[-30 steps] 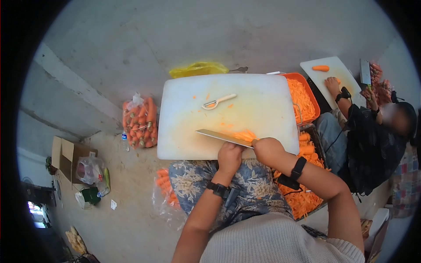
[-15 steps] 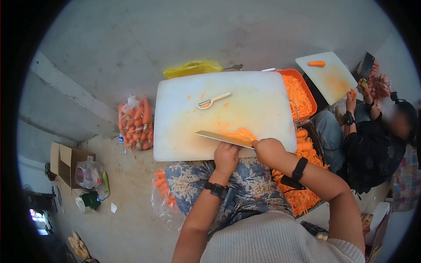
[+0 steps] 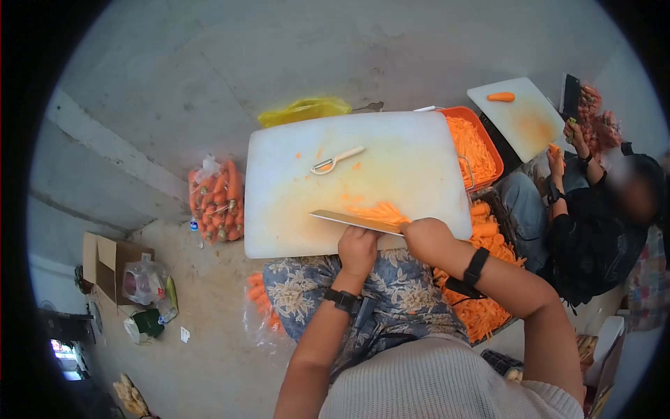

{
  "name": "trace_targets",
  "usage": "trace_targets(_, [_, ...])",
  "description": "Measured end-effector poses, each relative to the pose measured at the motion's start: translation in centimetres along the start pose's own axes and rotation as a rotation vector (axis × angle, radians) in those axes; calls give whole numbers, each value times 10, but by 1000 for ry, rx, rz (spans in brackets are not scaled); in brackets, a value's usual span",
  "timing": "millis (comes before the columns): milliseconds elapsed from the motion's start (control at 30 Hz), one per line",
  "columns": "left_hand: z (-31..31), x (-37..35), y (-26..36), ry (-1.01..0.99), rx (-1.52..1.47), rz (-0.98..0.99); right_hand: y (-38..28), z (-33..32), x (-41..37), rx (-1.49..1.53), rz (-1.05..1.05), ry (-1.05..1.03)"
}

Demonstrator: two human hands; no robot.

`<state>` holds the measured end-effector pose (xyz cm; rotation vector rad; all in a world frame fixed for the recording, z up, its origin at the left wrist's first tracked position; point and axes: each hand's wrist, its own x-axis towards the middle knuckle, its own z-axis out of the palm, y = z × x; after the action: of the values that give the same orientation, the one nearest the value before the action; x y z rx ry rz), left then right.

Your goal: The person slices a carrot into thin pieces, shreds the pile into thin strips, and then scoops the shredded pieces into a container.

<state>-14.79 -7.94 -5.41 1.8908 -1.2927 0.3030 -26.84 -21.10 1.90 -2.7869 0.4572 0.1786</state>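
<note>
My right hand [image 3: 428, 241] is closed around the handle end of a kitchen knife [image 3: 352, 221], low on the large white cutting board [image 3: 279, 181]. The broad blade points left across the board. Against the blade's near side, my left hand [image 3: 357, 250] has its fingers curled and pressed together; what lies under them is hidden. Just beyond the blade sits a small heap of cut carrot strips [image 3: 382, 211]. A peeler [image 3: 337, 160] with a pale handle rests farther up the board, among small orange scraps.
Right of the board are an orange basket of shredded carrot [image 3: 481, 150] and a dark crate of carrots [image 3: 492, 318]. A co-worker [image 3: 593, 216] sits at a smaller board [image 3: 520, 129]. Bagged carrots [image 3: 216, 202] and a cardboard box [image 3: 105, 269] stand left.
The view has shifted slightly. My hands and the knife stay nearly in place at the carrot strips. The co-worker's hands have moved a little.
</note>
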Motion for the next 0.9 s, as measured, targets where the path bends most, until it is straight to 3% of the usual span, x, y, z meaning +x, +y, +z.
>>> trace_targets(367, [-2,-2,-11,-30,-15,36,-1,-35,-38,-56,72,-140])
trace_targets(667, [-8,-4,-4,-43,63,-27,-18,-5,4,15,-36,22])
trace_targets(900, [-2,-1,-3,15,39,-1,-2,-29,-38,-58,62,-136])
